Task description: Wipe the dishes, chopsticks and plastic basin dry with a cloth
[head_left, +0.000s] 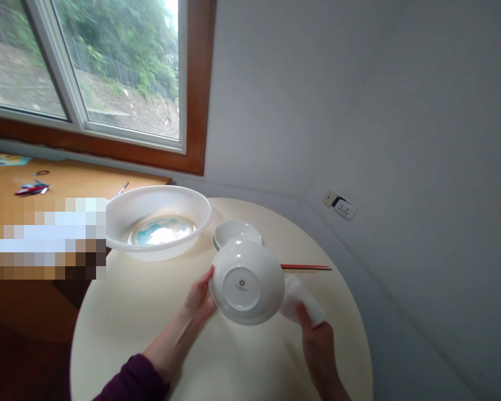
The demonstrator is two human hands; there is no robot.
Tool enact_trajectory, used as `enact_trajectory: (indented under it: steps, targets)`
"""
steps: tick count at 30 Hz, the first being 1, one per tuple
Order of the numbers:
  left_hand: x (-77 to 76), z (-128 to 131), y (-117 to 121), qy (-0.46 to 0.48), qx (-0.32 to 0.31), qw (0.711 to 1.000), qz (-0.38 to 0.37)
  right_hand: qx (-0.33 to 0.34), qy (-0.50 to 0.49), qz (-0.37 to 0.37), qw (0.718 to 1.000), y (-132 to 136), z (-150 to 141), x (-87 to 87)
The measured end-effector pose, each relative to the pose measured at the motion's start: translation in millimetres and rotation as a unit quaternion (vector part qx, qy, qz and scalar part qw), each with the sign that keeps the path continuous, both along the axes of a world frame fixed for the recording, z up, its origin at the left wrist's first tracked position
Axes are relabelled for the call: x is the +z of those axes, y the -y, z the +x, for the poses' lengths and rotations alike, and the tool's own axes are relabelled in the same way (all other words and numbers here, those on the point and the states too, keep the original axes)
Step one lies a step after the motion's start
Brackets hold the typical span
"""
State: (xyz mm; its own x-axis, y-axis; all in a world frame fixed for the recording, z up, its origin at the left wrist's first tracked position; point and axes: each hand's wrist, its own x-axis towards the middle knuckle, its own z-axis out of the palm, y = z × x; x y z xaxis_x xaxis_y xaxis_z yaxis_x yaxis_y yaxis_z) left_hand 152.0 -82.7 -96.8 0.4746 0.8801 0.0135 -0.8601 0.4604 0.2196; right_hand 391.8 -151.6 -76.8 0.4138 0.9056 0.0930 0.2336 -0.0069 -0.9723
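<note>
My left hand grips the rim of a white ceramic bowl, held tilted so its underside with a small maker's mark faces me. My right hand is closed on a white cloth that reaches behind the bowl's right edge. Both hands hover over a round cream table. A purple sleeve covers my left forearm.
A large white plastic basin with a little water stands at the table's back left. Stacked small white bowls sit behind the held bowl. Red chopsticks lie to the right. A wooden desk, a window and a wall socket surround the table.
</note>
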Motion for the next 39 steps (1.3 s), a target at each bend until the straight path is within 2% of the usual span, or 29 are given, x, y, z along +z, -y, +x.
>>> enact_trajectory:
  steps: [3,6,8,11,15,19,26,31,35,39]
  targets:
    - [-2.0,1.1,-0.4,-0.001,-0.004,1.000,0.002,-0.025,0.122,0.133,0.983,0.0,-3.8,8.9]
    - [-4.8,2.2,-1.2,-0.001,-0.009,1.000,0.001,0.012,0.270,0.305,0.913,-5.7,-17.5,16.9]
    - [-6.3,3.0,-1.7,-0.003,-0.012,1.000,-0.002,0.060,0.358,0.340,0.867,-11.8,-28.8,21.1]
    - [-6.7,4.0,-2.0,-0.011,-0.010,1.000,-0.018,0.120,0.418,0.327,0.839,-21.5,-42.8,25.4]
    - [-4.5,4.7,-1.9,-0.023,0.003,0.999,-0.029,0.135,0.435,0.281,0.845,-32.9,-53.2,31.5]
    - [-2.8,4.8,-1.4,-0.029,-0.011,0.999,-0.033,0.133,0.445,0.235,0.854,-43.7,-62.3,41.0]
    - [-0.2,2.4,-0.9,-0.003,-0.042,0.999,0.011,0.143,0.514,0.181,0.826,-60.7,-82.8,61.6]
    - [0.6,2.3,-2.3,0.001,-0.031,0.999,0.010,0.175,0.550,0.132,0.806,-64.8,-99.0,75.6]
    - [0.3,3.9,-2.9,0.006,-0.027,1.000,-0.012,0.188,0.564,0.119,0.795,-63.6,-108.5,80.5]
    - [1.1,5.1,-2.0,0.009,-0.031,0.999,0.003,0.210,0.582,0.121,0.776,-60.0,-115.1,83.6]
